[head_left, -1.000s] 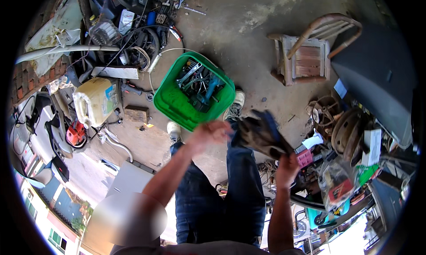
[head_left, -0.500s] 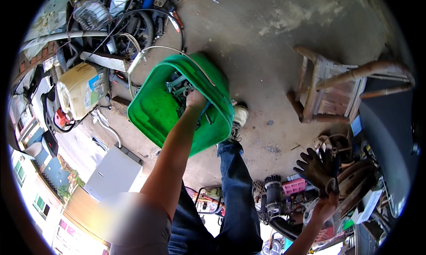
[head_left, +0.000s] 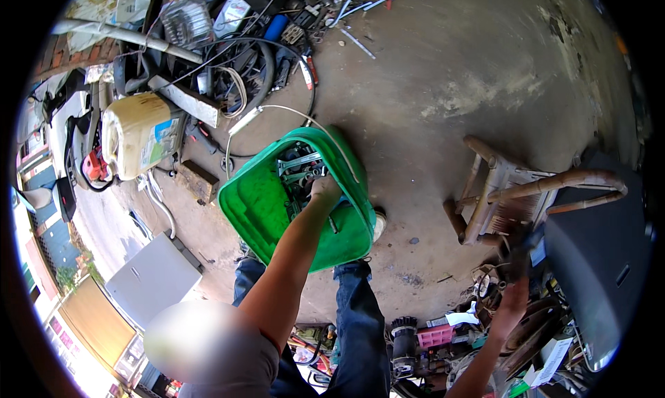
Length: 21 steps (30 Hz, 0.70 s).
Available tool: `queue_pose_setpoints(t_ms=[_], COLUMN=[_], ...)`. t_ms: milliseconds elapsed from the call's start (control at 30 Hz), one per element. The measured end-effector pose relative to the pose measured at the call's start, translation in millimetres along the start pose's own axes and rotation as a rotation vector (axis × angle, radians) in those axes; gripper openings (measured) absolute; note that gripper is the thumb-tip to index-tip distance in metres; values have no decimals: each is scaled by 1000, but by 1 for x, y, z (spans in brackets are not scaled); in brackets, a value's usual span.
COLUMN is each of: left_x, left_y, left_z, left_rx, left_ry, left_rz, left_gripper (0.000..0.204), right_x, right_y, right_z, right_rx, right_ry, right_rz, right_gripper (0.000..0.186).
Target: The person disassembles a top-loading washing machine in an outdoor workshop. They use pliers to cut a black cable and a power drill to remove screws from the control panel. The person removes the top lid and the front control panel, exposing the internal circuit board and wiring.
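Note:
My left hand (head_left: 324,187) reaches deep into a green plastic bin (head_left: 239,207). Its fingers curl down among loose metal tools (head_left: 301,164), wrench-like pieces among them, and whatever they grip is hidden. Out to the right, my right hand (head_left: 511,302) is closed on a pair of dark work gloves (head_left: 518,256), now smeared by motion. The gloves hang in front of the near side of a small bamboo chair (head_left: 509,197).
A yellowed plastic jug (head_left: 131,138) and a wood block (head_left: 196,182) stand left of the bin. Hoses and scrap parts (head_left: 256,65) pile up at the far left. A grey box (head_left: 154,279) lies near left. Assorted parts and a pink crate (head_left: 435,337) fill the near right, beside a dark panel (head_left: 596,252).
The view has shifted, so the bin sits slightly lower and farther right. My right hand has swung the gloves toward the bamboo chair. My left hand stays inside the bin.

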<state>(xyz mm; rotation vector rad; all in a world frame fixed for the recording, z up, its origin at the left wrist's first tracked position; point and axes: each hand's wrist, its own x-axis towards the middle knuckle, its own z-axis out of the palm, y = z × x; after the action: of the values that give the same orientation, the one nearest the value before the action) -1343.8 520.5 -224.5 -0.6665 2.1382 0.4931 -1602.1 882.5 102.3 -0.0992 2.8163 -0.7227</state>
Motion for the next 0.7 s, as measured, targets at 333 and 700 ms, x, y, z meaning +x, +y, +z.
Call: queue_pose_setpoints(t_ms=[333,700], left_x=[-32,-164], left_y=[5,-30], left_z=[-31,-79], left_rx=[-210,-792], left_ry=[-66,118], left_rz=[-99,-296], left_gripper=[37,35], right_x=[-137,-203], right_y=[-77,-80], right_z=[42,39], right_rx=[220,266], right_ry=[-482,-625], right_rz=[339,312], right_gripper=[31,22])
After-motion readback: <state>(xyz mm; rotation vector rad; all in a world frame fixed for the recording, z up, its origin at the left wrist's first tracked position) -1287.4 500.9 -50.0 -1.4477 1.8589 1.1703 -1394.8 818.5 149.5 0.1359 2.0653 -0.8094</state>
